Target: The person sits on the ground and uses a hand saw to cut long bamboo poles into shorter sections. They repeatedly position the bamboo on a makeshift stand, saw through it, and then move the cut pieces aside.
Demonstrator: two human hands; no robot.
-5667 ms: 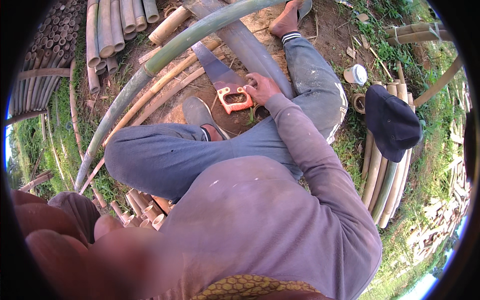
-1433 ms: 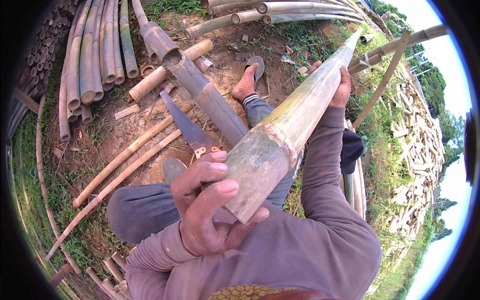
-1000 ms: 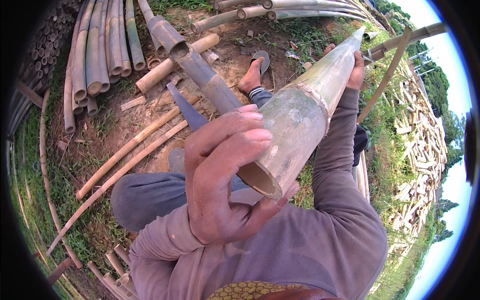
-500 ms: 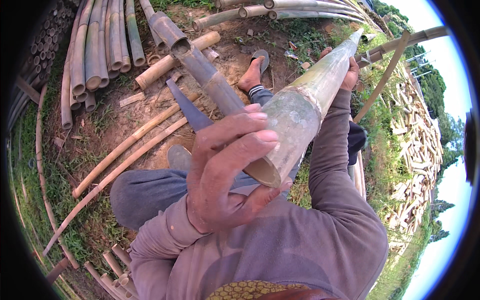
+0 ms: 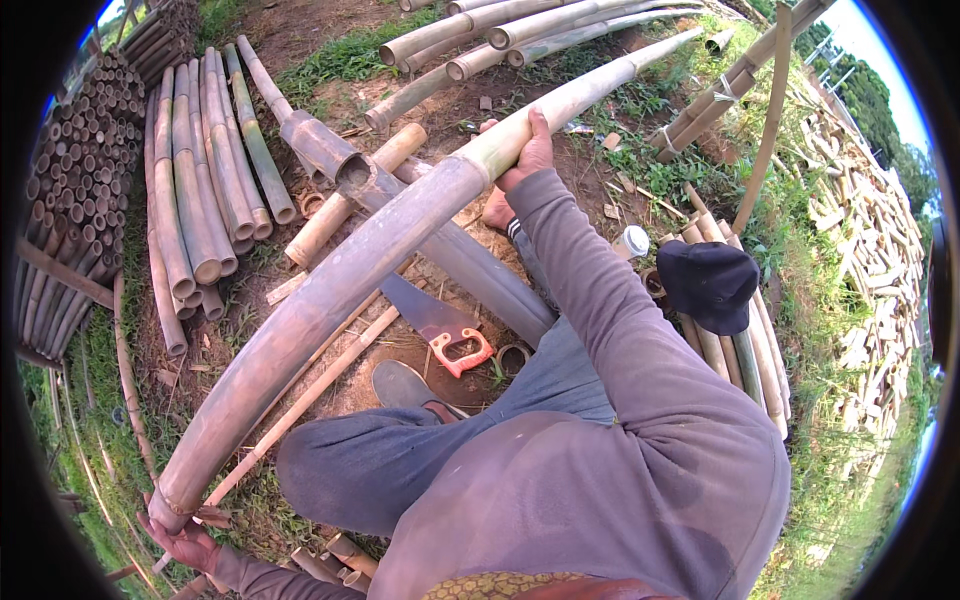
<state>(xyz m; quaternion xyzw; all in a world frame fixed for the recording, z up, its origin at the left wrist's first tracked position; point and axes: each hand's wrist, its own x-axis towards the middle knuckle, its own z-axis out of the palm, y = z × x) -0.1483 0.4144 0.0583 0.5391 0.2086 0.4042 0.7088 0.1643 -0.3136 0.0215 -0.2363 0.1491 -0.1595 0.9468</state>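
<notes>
A long, slightly bent bamboo pole runs diagonally across the view, from the lower left to the upper right. At its near end, my left hand cups the butt of the pole, fingers curled under it. Farther along, just past a joint, my right hand wraps around the same pole. Beneath it, another bamboo pole with a notch cut near its far end slants toward my legs, resting over a short bamboo piece. A handsaw with an orange handle lies on the ground near my shoe.
Several bamboo poles lie at the left, beside a stack of cut bamboo. More poles are at the far side. On the right are a dark cap on bamboo lengths, a white cup and a heap of split pieces.
The held pole has swung from close in front of me to a diagonal across the view. My left hand has gone down and left with its near end. The saw's handle now shows.
</notes>
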